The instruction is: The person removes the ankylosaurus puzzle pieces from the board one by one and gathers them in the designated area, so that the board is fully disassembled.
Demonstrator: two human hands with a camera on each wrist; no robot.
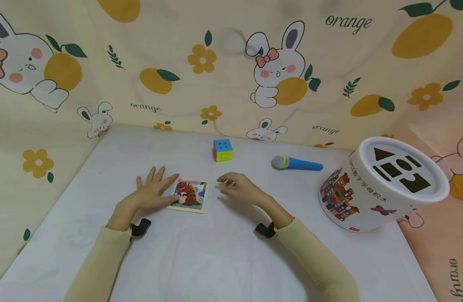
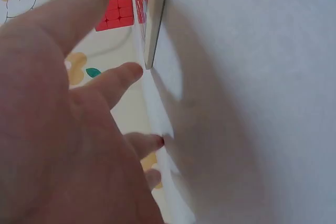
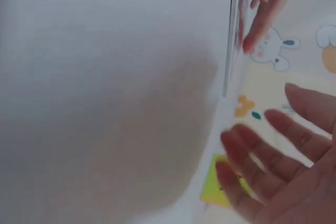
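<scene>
A square dinosaur picture puzzle [image 1: 193,196] with a pale frame lies flat on the white table. My left hand [image 1: 152,195] is at its left side with the fingers spread. Its thumb reaches over the picture and its index fingertip is by the upper left corner; whether they press on it I cannot tell. In the left wrist view the puzzle's edge [image 2: 155,24] appears close to the fingers. To the right of the puzzle, my right hand [image 1: 242,188] hovers with loosely bent fingers, apart from it and holding nothing.
Behind the puzzle stands a puzzle cube [image 1: 222,150] with blue, yellow and red sides. A blue toy microphone [image 1: 301,163] lies right of it. At the far right sits a large white bucket [image 1: 371,209] with shape holes in its lid. A printed cloth [image 1: 224,88] hangs behind the table.
</scene>
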